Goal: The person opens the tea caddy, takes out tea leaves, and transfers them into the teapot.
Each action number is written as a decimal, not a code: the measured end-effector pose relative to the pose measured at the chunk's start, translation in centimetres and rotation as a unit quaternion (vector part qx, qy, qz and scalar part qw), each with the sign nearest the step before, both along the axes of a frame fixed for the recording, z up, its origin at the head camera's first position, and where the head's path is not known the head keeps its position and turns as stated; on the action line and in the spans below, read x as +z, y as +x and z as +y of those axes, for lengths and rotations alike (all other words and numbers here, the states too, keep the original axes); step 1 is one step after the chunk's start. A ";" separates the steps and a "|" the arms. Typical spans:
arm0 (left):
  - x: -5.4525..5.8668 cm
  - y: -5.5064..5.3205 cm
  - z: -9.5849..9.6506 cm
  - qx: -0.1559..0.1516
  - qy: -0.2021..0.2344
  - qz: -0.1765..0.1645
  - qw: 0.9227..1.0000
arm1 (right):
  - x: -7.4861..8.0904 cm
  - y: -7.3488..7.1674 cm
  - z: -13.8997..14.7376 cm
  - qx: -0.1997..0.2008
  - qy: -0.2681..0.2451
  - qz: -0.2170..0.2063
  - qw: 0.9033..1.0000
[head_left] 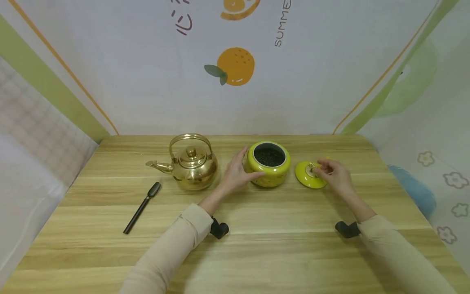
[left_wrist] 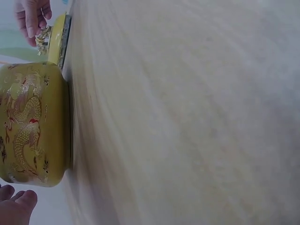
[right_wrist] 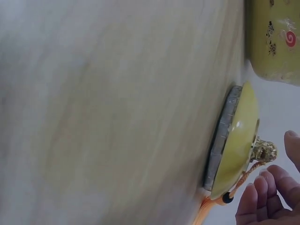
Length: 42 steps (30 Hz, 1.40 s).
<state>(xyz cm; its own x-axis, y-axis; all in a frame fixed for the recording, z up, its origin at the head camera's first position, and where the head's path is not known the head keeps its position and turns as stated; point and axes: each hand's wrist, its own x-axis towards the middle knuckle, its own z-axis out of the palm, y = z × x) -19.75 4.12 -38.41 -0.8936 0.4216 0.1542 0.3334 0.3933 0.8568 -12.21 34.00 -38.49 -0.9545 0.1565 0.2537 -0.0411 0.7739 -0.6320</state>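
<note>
A round yellow jar [head_left: 269, 173] with a dragon pattern stands lidless, dark loose leaves [head_left: 269, 156] inside it. My left hand [head_left: 236, 173] is spread at its left side; in the left wrist view a gap shows between fingertips and jar [left_wrist: 33, 124]. To the right lies the jar's yellow lid [head_left: 306, 175], knob up, with a gold knob [right_wrist: 264, 151], an orange tassel [right_wrist: 206, 206] and a grey rim seal. My right hand [head_left: 335, 177] is beside the knob, its fingers loosely bent and holding nothing; the right wrist view shows thumb and fingers apart from it.
A shiny gold kettle [head_left: 194, 171] with its handle raised stands left of my left hand, spout pointing left. In front of the spout lies a dark long-handled scoop [head_left: 142, 207]. The wooden table [head_left: 264, 253] meets a printed cloth backdrop [head_left: 293, 94] at its far edge.
</note>
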 end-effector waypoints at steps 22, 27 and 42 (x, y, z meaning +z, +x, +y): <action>-0.5 -0.6 0.5 -0.017 0.005 -0.006 1.000 | -1.0 -0.4 -0.1 -0.002 0.040 -0.020 0.999; -0.4 -0.6 0.5 -0.018 0.014 -0.015 1.000 | -1.0 -0.9 -0.2 -0.007 0.054 -0.009 0.998; -0.3 -0.6 0.6 -0.015 0.017 -0.031 0.999 | -0.7 -1.0 -0.4 -0.014 0.077 -0.012 0.997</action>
<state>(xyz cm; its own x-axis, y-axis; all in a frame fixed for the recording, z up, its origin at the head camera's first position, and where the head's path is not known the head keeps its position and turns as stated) -20.35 4.71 -38.71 -0.8884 0.4446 0.1144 0.2915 0.3540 0.8887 -13.25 33.63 -39.17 -0.9565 0.1439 0.2539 -0.0045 0.8626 -0.5058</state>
